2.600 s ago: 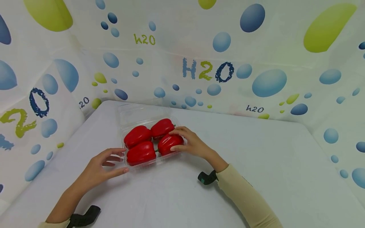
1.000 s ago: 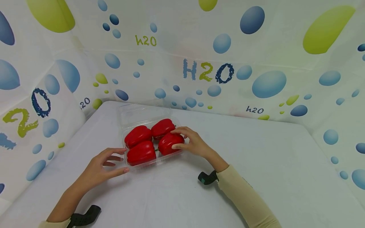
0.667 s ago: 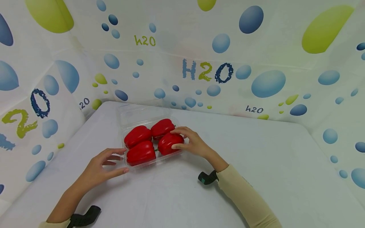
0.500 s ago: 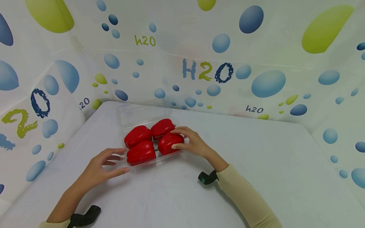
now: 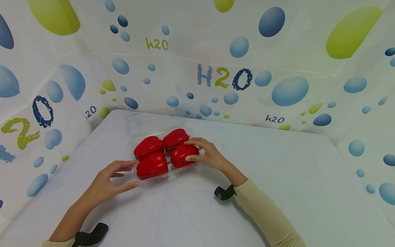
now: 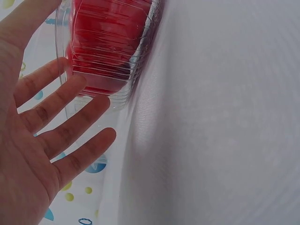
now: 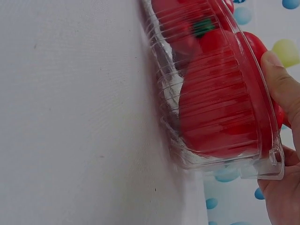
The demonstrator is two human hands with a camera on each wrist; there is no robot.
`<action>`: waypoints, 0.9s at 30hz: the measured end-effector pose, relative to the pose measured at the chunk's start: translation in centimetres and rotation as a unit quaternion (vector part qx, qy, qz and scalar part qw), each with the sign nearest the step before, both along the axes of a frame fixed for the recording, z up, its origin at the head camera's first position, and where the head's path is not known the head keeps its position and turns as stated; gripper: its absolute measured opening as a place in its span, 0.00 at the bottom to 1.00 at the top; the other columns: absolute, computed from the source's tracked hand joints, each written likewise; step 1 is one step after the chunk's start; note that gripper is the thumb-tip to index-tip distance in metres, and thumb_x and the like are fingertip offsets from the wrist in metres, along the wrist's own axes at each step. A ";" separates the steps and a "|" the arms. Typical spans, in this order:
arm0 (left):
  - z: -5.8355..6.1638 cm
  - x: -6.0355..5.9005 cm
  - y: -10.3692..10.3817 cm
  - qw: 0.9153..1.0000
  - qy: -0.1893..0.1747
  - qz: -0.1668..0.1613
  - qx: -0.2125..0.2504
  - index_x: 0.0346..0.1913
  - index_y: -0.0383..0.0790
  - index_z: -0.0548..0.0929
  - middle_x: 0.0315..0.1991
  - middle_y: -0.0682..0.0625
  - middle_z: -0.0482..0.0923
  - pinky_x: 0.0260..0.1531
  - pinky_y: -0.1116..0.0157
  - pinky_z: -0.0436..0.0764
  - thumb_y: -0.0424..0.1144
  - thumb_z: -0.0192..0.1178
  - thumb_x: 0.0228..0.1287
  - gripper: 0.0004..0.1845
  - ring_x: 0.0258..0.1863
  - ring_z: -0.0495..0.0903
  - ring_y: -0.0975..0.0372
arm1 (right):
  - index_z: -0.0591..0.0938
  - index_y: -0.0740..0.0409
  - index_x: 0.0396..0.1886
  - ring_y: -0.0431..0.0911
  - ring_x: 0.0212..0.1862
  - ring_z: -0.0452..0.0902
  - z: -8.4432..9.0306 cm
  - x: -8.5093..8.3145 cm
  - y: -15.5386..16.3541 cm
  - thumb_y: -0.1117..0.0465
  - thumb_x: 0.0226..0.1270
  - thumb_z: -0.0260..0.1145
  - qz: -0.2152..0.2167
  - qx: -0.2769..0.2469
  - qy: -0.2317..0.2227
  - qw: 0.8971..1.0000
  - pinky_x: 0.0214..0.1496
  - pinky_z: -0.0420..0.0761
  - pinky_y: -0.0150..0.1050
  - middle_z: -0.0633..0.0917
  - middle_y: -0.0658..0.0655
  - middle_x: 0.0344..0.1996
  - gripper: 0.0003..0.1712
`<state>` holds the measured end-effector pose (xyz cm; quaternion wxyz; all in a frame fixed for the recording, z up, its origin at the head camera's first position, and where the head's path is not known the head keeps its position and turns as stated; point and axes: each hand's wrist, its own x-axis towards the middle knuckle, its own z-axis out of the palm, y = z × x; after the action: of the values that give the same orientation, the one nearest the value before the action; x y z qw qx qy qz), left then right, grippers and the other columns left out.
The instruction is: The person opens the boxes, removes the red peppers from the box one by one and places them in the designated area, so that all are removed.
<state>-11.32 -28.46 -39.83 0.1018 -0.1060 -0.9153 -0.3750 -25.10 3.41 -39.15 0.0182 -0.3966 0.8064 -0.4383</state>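
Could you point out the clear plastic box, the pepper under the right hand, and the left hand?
clear plastic box (image 5: 153, 122), head view, open lid.
near-right red pepper (image 5: 180, 155), head view, its top.
left hand (image 5: 105, 183), head view, its back.

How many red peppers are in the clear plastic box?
4, all in the clear box: back left pepper, back right pepper, front left pepper, and front right pepper, which the right hand touches. None seems hidden.
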 end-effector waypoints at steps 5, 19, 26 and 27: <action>-0.1 -0.1 0.0 1.000 0.000 0.000 -0.001 0.57 0.47 0.74 0.50 0.50 0.77 0.39 0.73 0.79 0.44 0.72 0.46 0.32 0.45 0.75 0.74 | 0.75 0.52 0.58 0.47 0.57 0.69 0.0 0.1 0.0 0.57 0.54 0.71 -0.008 0.002 -0.006 1.000 0.49 0.77 0.39 0.75 0.55 0.57 0.29; -0.4 -0.1 -0.2 1.000 -0.001 -0.002 0.005 0.57 0.47 0.74 0.51 0.50 0.77 0.38 0.72 0.79 0.44 0.72 0.46 0.32 0.44 0.75 0.77 | 0.76 0.52 0.58 0.46 0.55 0.70 0.0 -0.1 0.1 0.58 0.55 0.71 -0.015 0.001 -0.015 1.000 0.46 0.78 0.37 0.76 0.54 0.57 0.29; -0.3 -0.1 -0.2 1.000 -0.002 -0.002 0.005 0.57 0.46 0.74 0.51 0.49 0.77 0.38 0.73 0.79 0.44 0.73 0.45 0.32 0.44 0.75 0.77 | 0.75 0.53 0.59 0.46 0.55 0.70 0.0 -0.4 0.2 0.59 0.56 0.70 -0.011 -0.003 -0.021 1.000 0.47 0.78 0.38 0.76 0.55 0.57 0.28; -0.3 -0.1 -0.2 1.000 -0.003 -0.002 0.005 0.57 0.46 0.74 0.51 0.49 0.76 0.38 0.73 0.79 0.44 0.73 0.45 0.32 0.44 0.75 0.76 | 0.75 0.53 0.58 0.46 0.55 0.70 0.0 -0.5 0.2 0.59 0.56 0.70 -0.011 -0.004 -0.021 1.000 0.47 0.78 0.39 0.76 0.55 0.57 0.28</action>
<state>-11.43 -28.65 -40.11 0.0987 -0.1063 -0.9137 -0.3796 -25.56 3.59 -39.13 0.0289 -0.3786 0.8084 -0.4498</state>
